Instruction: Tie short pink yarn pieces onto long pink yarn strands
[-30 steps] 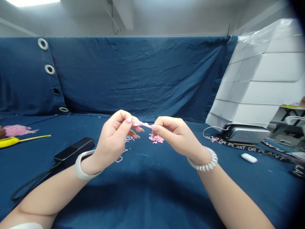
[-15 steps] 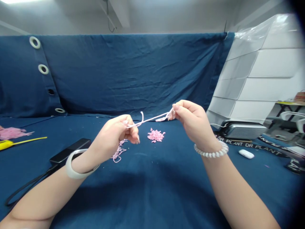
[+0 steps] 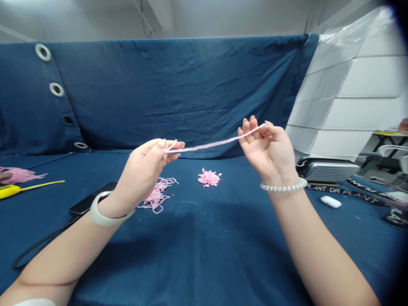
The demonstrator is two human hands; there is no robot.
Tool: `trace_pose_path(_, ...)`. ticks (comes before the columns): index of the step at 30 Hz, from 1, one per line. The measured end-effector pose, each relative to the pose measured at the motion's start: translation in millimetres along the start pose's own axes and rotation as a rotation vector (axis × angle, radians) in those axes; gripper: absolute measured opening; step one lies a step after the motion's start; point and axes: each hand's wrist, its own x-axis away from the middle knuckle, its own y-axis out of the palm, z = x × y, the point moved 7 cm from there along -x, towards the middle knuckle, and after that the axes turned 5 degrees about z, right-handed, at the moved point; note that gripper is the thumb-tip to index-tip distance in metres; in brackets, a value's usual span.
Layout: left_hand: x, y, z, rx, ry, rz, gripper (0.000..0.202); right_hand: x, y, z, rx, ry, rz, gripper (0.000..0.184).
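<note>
A pale pink strand of yarn (image 3: 210,145) is stretched between my two hands above the blue cloth. My left hand (image 3: 151,159) pinches one end, where a short loop or tail sticks up by the thumb. On the other side my right hand (image 3: 267,146), palm toward me, grips the far end between thumb and forefinger with its other fingers spread. Beneath my left hand lies a loose tangle of pink yarn strands (image 3: 157,195), partly hidden by it. A small heap of short pink yarn pieces (image 3: 209,177) rests farther back between the hands.
At far left another person's hand (image 3: 4,175) touches a pink yarn bundle (image 3: 24,175), near a yellow-handled tool (image 3: 9,191). A black device (image 3: 87,199) with a cable lies by my left forearm. Right are a silver-grey device (image 3: 330,170), a white case (image 3: 330,202) and stacked white boxes (image 3: 360,106).
My right hand has moved right and up, turning its palm toward me and spreading its fingers. The yarn between my hands is now longer and straighter. My left hand has risen slightly.
</note>
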Motion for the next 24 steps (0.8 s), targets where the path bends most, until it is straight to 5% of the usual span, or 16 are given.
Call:
trace_pose_path(6,-2,7.2,-4,0.169,-0.129,-0.103,0.018,4,7,-23,-0.074,-0.021,-0.086,0.023)
trace_pose_path(16,-8,-7.9,-3,0.204,-0.092,0.051,0.013,6,11,-5,0.235,0.072,-0.19,0.016)
trace_pose_path(24,-11,-2.1,-18,0.084,-0.229,-0.126,0.017,0,-2,-27,0.436,-0.107,-0.11,0.017)
